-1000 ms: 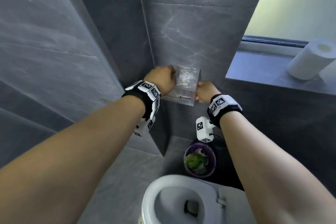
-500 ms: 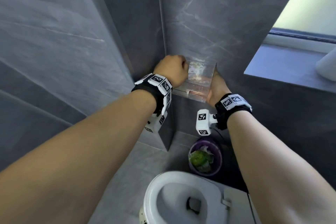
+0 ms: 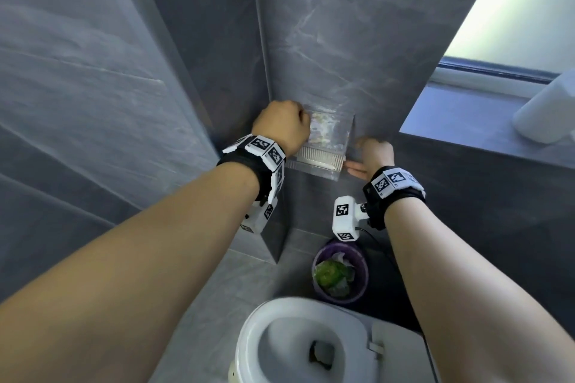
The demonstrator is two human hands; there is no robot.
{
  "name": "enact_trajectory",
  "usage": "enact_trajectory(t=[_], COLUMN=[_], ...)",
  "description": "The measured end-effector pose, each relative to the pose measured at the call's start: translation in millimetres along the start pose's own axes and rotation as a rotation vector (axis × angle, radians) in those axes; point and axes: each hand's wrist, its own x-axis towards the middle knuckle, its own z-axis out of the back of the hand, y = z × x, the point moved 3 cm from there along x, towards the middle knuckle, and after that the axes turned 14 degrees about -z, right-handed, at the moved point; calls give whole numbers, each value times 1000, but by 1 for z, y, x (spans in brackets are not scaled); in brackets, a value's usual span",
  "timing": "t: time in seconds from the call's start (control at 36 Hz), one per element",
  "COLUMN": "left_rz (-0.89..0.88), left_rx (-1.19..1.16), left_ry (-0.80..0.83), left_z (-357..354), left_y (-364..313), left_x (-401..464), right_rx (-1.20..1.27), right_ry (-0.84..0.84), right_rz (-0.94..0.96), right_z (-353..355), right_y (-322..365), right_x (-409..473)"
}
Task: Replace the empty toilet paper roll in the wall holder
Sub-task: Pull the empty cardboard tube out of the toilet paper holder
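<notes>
A clear plastic wall holder with a see-through lid is fixed to the grey tiled wall. My left hand is closed on the holder's left end. On the holder's right side my right hand has its fingers curled against the lower corner. What lies inside the holder is blurred behind the lid. A full white paper roll stands on the window sill at the far right, partly cut off by the frame edge.
A purple waste bin with green and white rubbish stands on the floor below the holder. The white toilet bowl is at the bottom centre. Grey tiled walls close in on the left and ahead.
The view has shifted left, so the paper roll slid toward the right edge. My right hand has slipped lower and outward along the holder's right side. My left hand stays on the left end.
</notes>
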Motion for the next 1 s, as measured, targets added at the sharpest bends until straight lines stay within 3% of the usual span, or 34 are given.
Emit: enact_trajectory(t=[0.5, 0.78, 1.0], left_rz=[14, 26, 1], left_rx=[62, 90, 160], left_ry=[68, 225, 429], left_z=[-3, 3, 18], left_y=[-7, -18, -37], left_x=[-1, 1, -3], right_rx=[-285, -378, -380], right_ry=[-12, -274, -367], right_rz=[124, 308, 351], right_z=[-12, 26, 63], right_y=[-19, 15, 28], right_x=[3, -36, -72])
